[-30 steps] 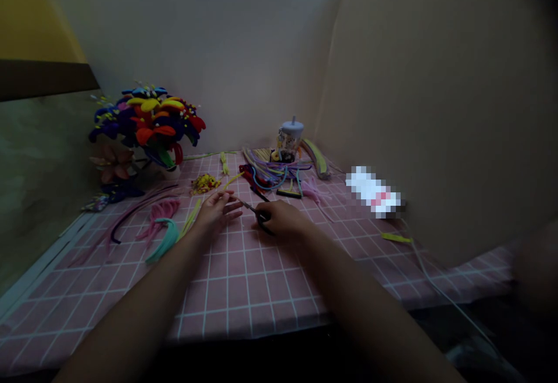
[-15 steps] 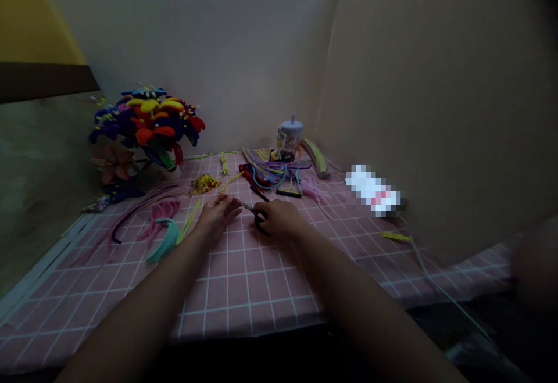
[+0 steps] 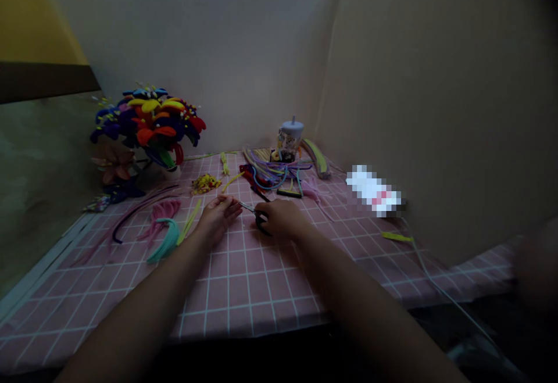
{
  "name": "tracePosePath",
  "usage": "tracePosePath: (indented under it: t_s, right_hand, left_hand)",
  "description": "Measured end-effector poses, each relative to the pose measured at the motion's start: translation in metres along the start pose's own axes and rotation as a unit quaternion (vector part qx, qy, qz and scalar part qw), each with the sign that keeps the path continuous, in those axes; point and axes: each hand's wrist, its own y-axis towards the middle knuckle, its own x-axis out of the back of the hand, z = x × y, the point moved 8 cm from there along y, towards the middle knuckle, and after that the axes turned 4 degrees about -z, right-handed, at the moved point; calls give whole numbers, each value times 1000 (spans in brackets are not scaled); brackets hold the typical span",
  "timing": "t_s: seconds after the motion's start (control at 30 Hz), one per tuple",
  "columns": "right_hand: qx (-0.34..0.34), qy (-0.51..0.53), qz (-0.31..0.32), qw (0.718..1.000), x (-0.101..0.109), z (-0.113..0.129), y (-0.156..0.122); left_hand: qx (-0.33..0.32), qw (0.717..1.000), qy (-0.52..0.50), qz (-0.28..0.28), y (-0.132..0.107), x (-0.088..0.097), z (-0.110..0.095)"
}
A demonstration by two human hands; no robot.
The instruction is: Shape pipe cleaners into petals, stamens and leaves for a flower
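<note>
Black-handled scissors [image 3: 261,220] are gripped in my right hand [image 3: 282,218], their metal blades pointing left. At the blade tips is my left hand [image 3: 218,213], thumb and index finger pinched together on something too small to make out; its other fingers are loosely curled. Just beyond the hands lie a heap of small yellow and red pieces [image 3: 206,183] and a yellow pipe cleaner [image 3: 232,181]. Left of my left hand rest yellow strips [image 3: 189,223], a teal bundle of pipe cleaners [image 3: 165,242] and a pink bundle [image 3: 160,217].
A bouquet of colourful fuzzy flowers [image 3: 152,118] stands at the back left. Mixed pipe cleaners [image 3: 270,174] lie near a lidded cup [image 3: 291,139] with a straw. Right of these are a blurred-out white object [image 3: 370,188] and a cable [image 3: 436,284]. Panels rise behind and on the right.
Both hands stay nearly in place, with the scissors still at the left fingertips. The blades seem slightly shifted; the view has moved very little.
</note>
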Motion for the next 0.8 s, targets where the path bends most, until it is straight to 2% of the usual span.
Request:
tracePosePath:
  t_s: [0.17,0.8]
  right_hand:
    - [-7,-4,14,1000,0,-1,1]
    - [0,5,8,1000,-5,-5,1]
  left_hand:
    - [3,1000,1,3,0,0,0]
    - [12,1000,19,20,3,0,9]
